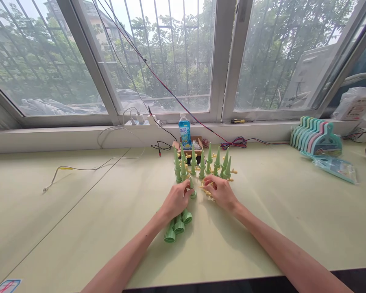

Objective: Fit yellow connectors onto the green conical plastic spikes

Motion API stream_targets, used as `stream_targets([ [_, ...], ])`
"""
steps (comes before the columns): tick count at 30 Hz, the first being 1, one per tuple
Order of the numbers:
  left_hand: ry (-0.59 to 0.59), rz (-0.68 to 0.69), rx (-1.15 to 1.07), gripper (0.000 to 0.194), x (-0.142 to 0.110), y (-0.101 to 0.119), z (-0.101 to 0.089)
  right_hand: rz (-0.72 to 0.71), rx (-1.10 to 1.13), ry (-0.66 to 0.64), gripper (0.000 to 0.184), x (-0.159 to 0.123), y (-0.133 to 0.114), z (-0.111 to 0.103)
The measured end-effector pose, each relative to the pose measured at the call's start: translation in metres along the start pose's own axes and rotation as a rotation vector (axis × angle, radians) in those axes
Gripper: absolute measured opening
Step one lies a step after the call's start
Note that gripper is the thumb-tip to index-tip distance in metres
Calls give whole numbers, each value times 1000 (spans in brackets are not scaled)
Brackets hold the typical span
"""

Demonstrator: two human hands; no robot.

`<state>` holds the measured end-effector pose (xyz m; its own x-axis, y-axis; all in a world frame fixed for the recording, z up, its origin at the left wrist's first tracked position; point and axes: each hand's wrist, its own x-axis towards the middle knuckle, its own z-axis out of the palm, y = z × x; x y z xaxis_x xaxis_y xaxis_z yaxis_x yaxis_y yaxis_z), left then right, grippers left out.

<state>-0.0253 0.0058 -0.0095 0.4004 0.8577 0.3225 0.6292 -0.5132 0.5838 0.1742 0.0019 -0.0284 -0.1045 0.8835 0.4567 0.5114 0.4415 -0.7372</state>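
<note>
My left hand (176, 200) is closed around a green plant-watering spike (193, 194), its pointed end up and its round cap end low over the table. My right hand (222, 193) pinches a small yellow valve (201, 186), a short gap to the right of that spike. Just under the right fingers lie several loose yellow valves (208, 195), partly hidden by the hand. Beyond both hands, several green spikes (217, 162) stand point up, with yellow valves sticking out of their sides. Below my left wrist, several green spikes (179, 226) lie with open round ends toward me.
Behind the standing spikes are a small cardboard box (198, 143) and a blue bottle (184, 131). Coiled cables (236, 142) lie by the sill. At right stand pastel plastic pieces (317, 136), with a bagged one (334, 166) before them. A thin white cable (88, 167) crosses the table's left side.
</note>
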Motion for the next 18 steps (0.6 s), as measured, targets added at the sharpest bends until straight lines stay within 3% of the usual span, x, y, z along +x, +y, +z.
stream_targets([
  [18, 28, 33, -36, 12, -1, 2, 0, -53, 26, -83, 9, -5, -2, 5],
])
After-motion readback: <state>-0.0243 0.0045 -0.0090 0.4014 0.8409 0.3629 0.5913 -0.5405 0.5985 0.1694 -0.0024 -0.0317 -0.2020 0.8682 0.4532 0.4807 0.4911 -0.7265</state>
